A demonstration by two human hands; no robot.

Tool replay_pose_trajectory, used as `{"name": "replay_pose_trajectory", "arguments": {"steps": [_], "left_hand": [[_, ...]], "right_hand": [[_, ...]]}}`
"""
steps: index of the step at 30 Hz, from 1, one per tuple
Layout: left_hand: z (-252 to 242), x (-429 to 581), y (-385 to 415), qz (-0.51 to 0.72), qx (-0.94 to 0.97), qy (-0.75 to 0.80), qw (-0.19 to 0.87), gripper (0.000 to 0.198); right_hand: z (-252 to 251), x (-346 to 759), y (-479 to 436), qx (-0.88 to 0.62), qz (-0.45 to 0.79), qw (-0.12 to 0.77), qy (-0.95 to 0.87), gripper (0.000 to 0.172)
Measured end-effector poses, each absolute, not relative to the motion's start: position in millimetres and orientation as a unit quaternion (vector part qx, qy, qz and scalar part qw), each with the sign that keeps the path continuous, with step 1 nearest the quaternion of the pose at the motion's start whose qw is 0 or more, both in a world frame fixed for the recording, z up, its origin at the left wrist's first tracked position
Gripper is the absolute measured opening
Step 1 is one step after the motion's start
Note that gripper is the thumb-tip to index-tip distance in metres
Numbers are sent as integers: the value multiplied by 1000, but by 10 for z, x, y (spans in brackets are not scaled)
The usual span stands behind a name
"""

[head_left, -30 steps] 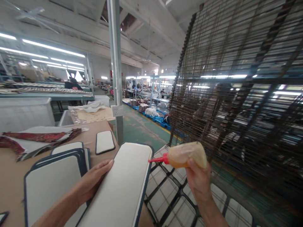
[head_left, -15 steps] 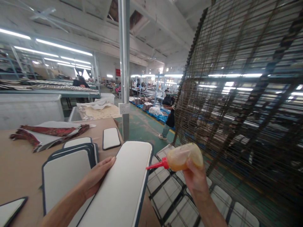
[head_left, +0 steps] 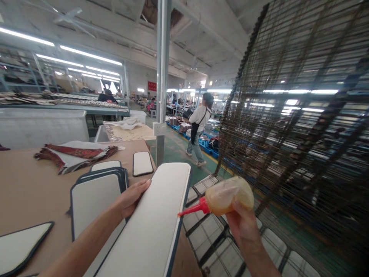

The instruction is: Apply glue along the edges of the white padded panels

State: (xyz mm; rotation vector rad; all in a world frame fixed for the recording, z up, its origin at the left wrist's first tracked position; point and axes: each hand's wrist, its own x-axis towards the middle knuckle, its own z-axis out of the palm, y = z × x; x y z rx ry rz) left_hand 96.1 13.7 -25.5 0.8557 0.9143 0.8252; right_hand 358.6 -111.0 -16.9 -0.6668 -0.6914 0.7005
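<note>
A long white panel with rounded corners and a dark edge (head_left: 155, 215) is held up at its left side by my left hand (head_left: 133, 198), its thumb side on the rim and its other fingers partly hidden. My right hand (head_left: 243, 221) grips a clear squeeze bottle of yellowish liquid (head_left: 229, 195). The bottle lies sideways, and its red nozzle (head_left: 193, 209) points left, with the tip at the panel's right edge. Left of the panel, several similar panels (head_left: 96, 200) are stacked on the brown table (head_left: 43, 192).
A small panel (head_left: 142, 163) and patterned cloth (head_left: 77, 154) lie farther back. A post with a socket box (head_left: 159, 129) stands beyond the table. At right, a wire rack (head_left: 288, 115) rises above more panels (head_left: 225, 254). A person (head_left: 198, 123) is in the aisle.
The nozzle tip has moved down along the panel's right edge. The view has shifted, and the person in the aisle now shows from head to feet. Both hands keep their holds.
</note>
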Motion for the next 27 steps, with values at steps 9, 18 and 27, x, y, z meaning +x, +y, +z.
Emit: {"name": "replay_pose_trajectory", "arguments": {"steps": [9, 18, 27], "left_hand": [[-206, 1016, 292, 398, 383, 416, 723, 9], [-99, 1070, 403, 413, 367, 424, 718, 5], [-133, 1114, 543, 421, 343, 430, 721, 11]], "right_hand": [[-199, 3531, -1234, -334, 355, 808, -331, 26], [-261, 3527, -1347, -336, 363, 808, -321, 30], [-238, 3509, -1420, -348, 364, 813, -292, 36]]}}
